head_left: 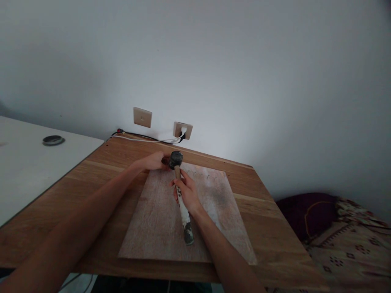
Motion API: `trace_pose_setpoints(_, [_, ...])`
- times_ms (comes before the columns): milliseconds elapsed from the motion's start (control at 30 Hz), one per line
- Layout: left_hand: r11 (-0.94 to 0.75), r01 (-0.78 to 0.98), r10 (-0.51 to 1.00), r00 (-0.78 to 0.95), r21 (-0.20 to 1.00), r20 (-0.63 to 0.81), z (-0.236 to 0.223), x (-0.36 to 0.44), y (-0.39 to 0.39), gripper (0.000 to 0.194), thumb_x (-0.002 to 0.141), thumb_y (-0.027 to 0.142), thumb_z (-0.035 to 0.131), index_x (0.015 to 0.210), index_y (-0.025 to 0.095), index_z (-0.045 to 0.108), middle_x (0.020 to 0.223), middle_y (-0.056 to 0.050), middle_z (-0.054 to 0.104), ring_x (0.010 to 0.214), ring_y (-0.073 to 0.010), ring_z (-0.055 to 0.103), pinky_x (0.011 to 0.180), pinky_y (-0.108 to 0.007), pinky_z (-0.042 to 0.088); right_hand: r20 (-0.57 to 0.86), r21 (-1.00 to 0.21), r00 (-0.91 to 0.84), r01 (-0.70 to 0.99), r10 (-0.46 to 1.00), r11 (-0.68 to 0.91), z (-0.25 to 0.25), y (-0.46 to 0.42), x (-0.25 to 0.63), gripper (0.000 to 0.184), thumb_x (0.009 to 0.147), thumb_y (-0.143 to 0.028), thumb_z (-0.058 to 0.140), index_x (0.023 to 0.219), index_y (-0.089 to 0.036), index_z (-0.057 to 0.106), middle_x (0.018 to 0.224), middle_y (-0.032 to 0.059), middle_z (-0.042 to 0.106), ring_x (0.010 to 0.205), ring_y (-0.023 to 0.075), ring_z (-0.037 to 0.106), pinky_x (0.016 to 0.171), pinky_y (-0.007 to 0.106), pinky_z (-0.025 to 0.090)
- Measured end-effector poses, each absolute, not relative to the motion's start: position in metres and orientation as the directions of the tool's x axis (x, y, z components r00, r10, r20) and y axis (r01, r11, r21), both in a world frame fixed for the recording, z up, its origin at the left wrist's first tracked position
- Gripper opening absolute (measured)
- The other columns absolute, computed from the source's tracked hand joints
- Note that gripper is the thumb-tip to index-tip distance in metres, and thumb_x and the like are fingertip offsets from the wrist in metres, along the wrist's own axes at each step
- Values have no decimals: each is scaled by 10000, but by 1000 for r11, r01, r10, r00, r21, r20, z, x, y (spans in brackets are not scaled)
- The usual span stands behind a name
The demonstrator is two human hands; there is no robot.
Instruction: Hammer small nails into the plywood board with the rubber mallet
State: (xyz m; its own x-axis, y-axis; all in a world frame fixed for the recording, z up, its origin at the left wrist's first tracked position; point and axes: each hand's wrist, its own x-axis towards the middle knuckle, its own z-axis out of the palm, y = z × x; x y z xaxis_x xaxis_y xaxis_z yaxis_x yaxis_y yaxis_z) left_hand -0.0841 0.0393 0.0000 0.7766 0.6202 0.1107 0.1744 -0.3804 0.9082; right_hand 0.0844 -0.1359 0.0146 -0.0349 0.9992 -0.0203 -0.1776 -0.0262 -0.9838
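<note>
A hammer (185,215) with a dark head and a worn, paint-flaked handle lies across the grasp of my right hand (187,191), its fingers wrapped round the upper handle. The handle's dark end points back toward me. Past the hammer head, at the far left corner of a flat wooden board (152,232), is my left hand (156,161). Its fingers are bent together, partly hidden by the head; what they hold, if anything, does not show. Small thin marks, perhaps nails, run along the board's far edge.
The board rests on a wooden table (100,175) against the wall. Cables (143,139) run along the back to a wall socket (187,130). On the left, a white table (27,171) bears a round dark-rimmed object (53,140). Patterned fabric (351,248) lies at right.
</note>
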Motion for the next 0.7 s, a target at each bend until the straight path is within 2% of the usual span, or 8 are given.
trace_pose_setpoints(200, [-408, 215, 657, 744, 887, 121, 0, -87, 39, 453, 674, 293, 843, 1095, 142, 772, 1029, -59, 810, 948, -266, 733, 881, -355, 571, -13, -986, -63, -164, 998, -23, 14, -137, 84, 490, 806, -378, 729, 1264, -241, 620, 760, -58, 684, 359, 81, 480, 307, 221, 365])
trace_pose_setpoints(467, [-379, 162, 618, 777, 911, 119, 4, -85, 37, 483, 694, 300, 833, 1154, 173, 760, 1109, -53, 812, 1018, -270, 737, 950, -368, 567, -36, -984, -51, -175, 998, -44, 16, -137, 84, 449, 782, -394, 711, 1191, -236, 618, 752, -61, 675, 357, 84, 472, 301, 228, 354])
trace_pose_setpoints(700, [-376, 184, 620, 778, 908, 99, 2, -85, 39, 483, 689, 322, 839, 1136, 161, 751, 1079, -52, 811, 994, -268, 740, 911, -348, 575, -48, -980, -58, -190, 997, -59, 15, -133, 88, 483, 754, -383, 757, 1193, -234, 619, 690, -77, 653, 349, 88, 471, 298, 224, 332])
